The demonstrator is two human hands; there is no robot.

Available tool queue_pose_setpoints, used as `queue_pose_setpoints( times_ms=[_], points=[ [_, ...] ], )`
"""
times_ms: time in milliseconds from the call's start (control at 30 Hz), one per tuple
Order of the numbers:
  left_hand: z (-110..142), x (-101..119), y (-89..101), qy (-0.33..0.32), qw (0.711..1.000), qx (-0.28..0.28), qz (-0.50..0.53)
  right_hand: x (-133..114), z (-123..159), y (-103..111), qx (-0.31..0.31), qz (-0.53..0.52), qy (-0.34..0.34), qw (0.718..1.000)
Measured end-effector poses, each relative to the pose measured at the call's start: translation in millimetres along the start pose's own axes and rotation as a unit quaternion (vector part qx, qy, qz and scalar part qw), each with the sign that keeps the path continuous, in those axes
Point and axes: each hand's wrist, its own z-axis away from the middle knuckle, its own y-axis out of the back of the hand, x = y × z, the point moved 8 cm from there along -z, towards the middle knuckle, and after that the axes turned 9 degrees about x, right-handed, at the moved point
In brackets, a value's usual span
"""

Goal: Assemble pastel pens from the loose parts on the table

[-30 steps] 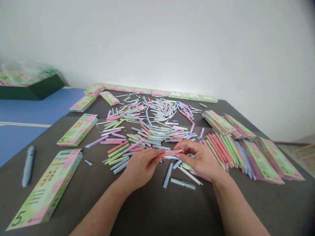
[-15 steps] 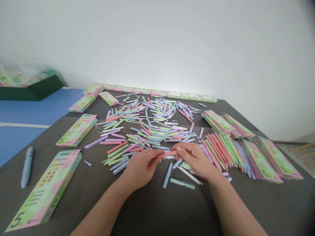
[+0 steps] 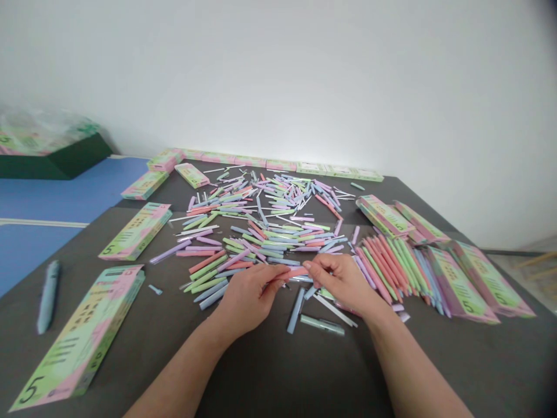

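Small workshop, apparently — pen parts (image 3: 285,237) heaped in bulk on dark table (image 3: 270,371), printed cartons (image 3: 136,232) along its edges — white wall (image 3: 278,75) behind.

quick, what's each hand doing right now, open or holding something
Left hand: closed, pinching one end of a coral pen.
Right hand: closed, gripping the other end of the coral pen.

Clock from frame centre. Big black "5" on the near pink-green box (image 3: 80,334) at 8 o'clock. Same "5" on the box behind it (image 3: 138,231), 9 o'clock. Also "5" on the inner right box (image 3: 462,284) and the outer right box (image 3: 494,281), both between 3 and 4. Smaller print on all four: illegible.
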Motion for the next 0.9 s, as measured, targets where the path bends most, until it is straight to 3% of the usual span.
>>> queue_pose_setpoints(
  times_ms=[300,900],
  points=[
    [-0.9,-2.5,1.1,0.009,1.0,-0.005,0.001,-4.9,2.1,4.0,0.002,-0.067,0.04,0.997],
    [1.5,4.7,1.1,-0.048,0.998,0.043,-0.028,8.3,0.1,-10.0,-0.01,-0.052,-0.031,0.998]
  ],
)
